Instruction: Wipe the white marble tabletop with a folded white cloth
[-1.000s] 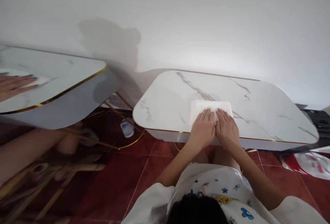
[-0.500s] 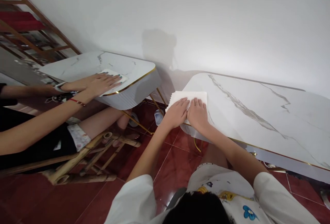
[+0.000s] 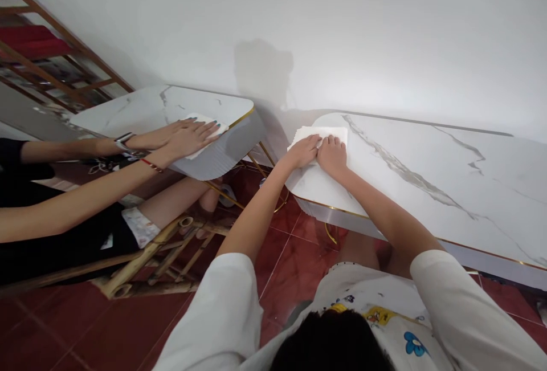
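A folded white cloth [image 3: 320, 132] with a wavy edge lies on the left end of a white marble-patterned table [image 3: 393, 188]. My left hand [image 3: 304, 151] rests flat on the cloth's near left part, fingers stretched forward. Beside it, thumbs close together, my right hand [image 3: 332, 154] presses on the cloth's right part with its fingers laid out. Both palms face down, and the cloth's far edge shows beyond the fingertips. The undersides of my hands are hidden.
At left, another person's hands [image 3: 192, 138] press a white cloth [image 3: 220, 126] on a similar table [image 3: 141, 106]. That person sits on a bamboo chair [image 3: 145, 268]. A white wall [image 3: 384, 35] rises behind both tables; a wooden rack [image 3: 94, 83] stands far left. The floor [image 3: 294, 257] is red tile.
My hands and the cloth have slid forward, away from me, toward the table's far edge. The other person's hands and cloth have moved to the right on their table.
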`<state>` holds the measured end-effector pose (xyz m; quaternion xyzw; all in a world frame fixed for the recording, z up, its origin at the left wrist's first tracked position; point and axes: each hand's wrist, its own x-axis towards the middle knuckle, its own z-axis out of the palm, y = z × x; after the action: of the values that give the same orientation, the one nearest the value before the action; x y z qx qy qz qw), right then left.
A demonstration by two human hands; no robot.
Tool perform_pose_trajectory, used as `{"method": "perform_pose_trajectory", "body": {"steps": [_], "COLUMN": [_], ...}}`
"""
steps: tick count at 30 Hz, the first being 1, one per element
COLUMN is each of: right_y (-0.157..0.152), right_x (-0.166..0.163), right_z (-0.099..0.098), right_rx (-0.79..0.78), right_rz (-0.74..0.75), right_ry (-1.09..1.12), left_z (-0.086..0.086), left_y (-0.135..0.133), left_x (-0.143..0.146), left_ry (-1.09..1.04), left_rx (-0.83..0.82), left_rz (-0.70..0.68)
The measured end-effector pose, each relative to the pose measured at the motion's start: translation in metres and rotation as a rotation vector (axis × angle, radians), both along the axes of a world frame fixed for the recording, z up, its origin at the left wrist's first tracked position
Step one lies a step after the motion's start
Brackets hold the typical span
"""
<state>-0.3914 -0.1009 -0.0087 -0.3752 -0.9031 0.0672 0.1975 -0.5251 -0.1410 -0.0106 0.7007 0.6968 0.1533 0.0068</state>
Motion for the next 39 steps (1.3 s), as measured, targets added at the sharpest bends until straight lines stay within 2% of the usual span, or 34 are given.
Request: {"method": "perform_pose_trajectory", "body": {"steps": [5,14,24,31,39], "right_y": [0.037,0.094,0.148,0.158,0.139], "right_x": [-0.012,-0.04,-0.038,-0.023,-0.014], "right_z": [-0.005,-0.006,-0.009,-0.01,-0.006], "right_rx": [0.018,0.022,0.069,0.053,0.063], "right_rz": [0.007,0.045,0.03,-0.059,-0.143], "right_ry": [0.031,0.002,-0.005,0.016,-0.011], "left_z": [-0.005,-0.014,-0.01,-0.009,-0.007], "left_y": [0.038,0.09,0.141,0.16,0.152], "left_x": [-0.01,-0.027,-0.017,-0.004,0.0], "left_ry": [-0.075,0.078,0.073,0.025,-0.022], "left_rx": [0.036,0.167,0.182,0.174,0.182], "left_rz": [0.108,0.178,0.211,0.146,0.023]}}
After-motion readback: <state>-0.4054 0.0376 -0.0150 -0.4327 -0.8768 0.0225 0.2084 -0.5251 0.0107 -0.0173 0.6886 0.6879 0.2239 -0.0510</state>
